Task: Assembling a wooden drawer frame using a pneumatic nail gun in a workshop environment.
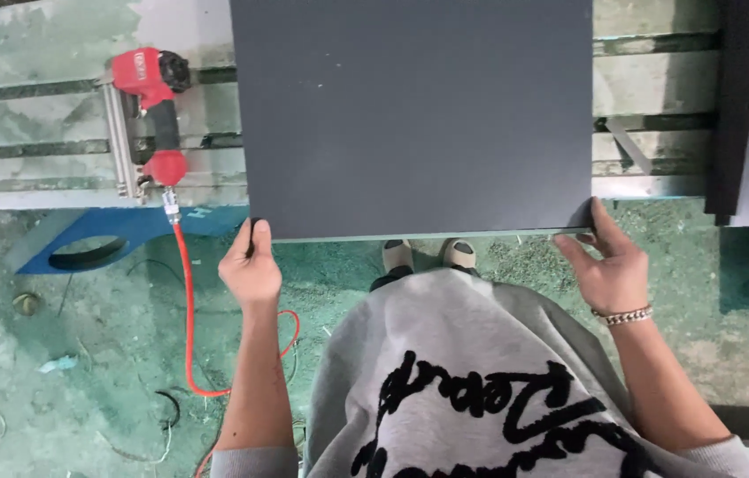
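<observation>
Both hands, left hand (250,265) and right hand (609,265), close on the dark panel's (414,115) near corners at the desk (649,97) edge; keeping it level seems wise, clear of the red nail gun (151,106).

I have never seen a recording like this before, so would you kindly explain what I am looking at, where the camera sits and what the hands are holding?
There is no machine here: a person works with bare hands, and the one camera sits on their head, looking straight down. That is why you see their grey sweater and shoes below. The left hand and the right hand each grip a near corner of a large dark flat panel, which lies over a pale workbench. The right wrist wears a bracelet. On the bench, left of the panel, lies a red nail gun; its red hose hangs down to the green floor.
</observation>
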